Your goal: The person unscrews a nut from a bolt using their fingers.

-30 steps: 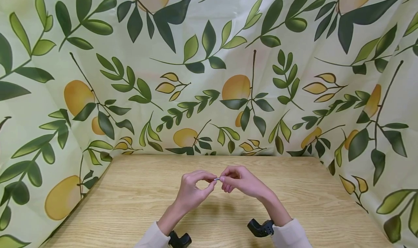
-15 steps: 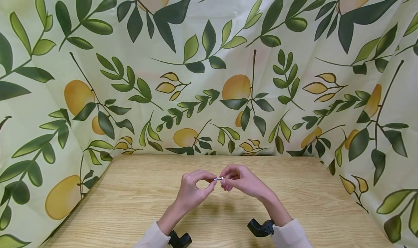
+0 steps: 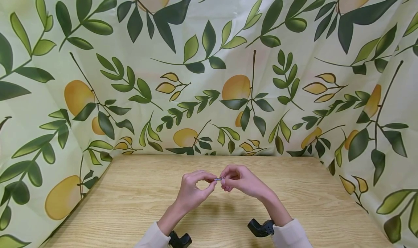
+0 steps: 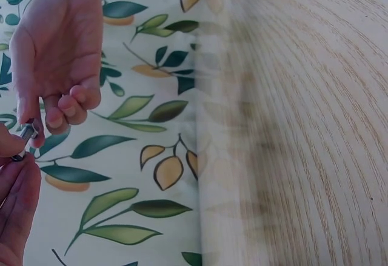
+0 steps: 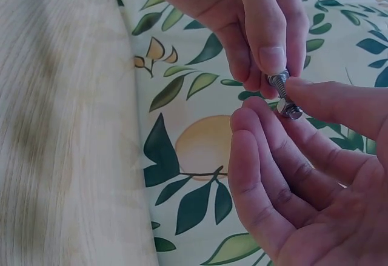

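Between my two hands, above the table, a small silver metal bolt (image 5: 278, 85) lies nearly level. My left hand (image 3: 195, 187) pinches one end of it with thumb and forefinger, and those fingertips hide part of that end. Toward the other end a hex nut (image 5: 283, 106) sits on the threads, with the bolt's tip (image 5: 295, 114) sticking out past it. My right hand (image 3: 242, 181) has its thumb and forefinger at the nut, its other fingers loosely curled below. In the left wrist view the bolt (image 4: 27, 131) shows partly between both hands' fingertips.
The hands are over a light wood-grain table (image 3: 137, 190). A cloth (image 3: 209, 95) printed with leaves and orange fruit hangs behind it and along both sides. Black wrist cameras sit on the left wrist (image 3: 179, 239) and right wrist (image 3: 261, 228).
My right thumb and forefinger have shifted slightly at the nut, and more of the bolt shows between the hands than a second ago. The left hand has stayed in place.
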### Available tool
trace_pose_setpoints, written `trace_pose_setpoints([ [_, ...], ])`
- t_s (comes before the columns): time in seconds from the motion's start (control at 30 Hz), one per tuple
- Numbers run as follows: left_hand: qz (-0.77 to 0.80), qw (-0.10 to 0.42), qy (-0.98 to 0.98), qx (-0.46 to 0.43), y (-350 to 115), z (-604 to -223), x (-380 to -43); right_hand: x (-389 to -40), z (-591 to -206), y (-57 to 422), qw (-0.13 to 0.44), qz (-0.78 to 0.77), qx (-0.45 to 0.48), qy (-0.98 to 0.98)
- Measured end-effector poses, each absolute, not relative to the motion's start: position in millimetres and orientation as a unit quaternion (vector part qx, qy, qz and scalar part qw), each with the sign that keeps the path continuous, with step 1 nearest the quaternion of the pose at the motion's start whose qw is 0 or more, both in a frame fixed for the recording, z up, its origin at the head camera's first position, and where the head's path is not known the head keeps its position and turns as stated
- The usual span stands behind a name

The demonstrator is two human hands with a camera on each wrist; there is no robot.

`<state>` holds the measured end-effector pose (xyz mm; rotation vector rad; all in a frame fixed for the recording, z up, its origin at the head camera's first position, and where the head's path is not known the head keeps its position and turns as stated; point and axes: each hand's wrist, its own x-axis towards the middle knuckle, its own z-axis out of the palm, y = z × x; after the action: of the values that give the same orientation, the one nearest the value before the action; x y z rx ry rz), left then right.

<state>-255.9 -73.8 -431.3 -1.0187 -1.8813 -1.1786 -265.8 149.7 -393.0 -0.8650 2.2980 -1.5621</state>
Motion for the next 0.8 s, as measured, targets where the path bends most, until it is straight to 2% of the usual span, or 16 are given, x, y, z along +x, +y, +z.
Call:
trace_pose_setpoints([
  [0.3,-0.443,0.364,-0.712,-0.405,-73.6,-429.9,-255.6,-267.1,-393.3,150.0,0.120,-0.524,-0.289,0.792],
  [0.6,-0.450,0.345,-0.721,-0.397,-74.2,-430.7,-255.8,-266.1,-392.9,150.5,0.116,-0.529,-0.289,0.790],
  [0.8,-0.449,0.353,-0.715,-0.403,-73.8,-430.4,-255.6,-265.3,-391.5,150.8,0.116,-0.528,-0.290,0.789],
])
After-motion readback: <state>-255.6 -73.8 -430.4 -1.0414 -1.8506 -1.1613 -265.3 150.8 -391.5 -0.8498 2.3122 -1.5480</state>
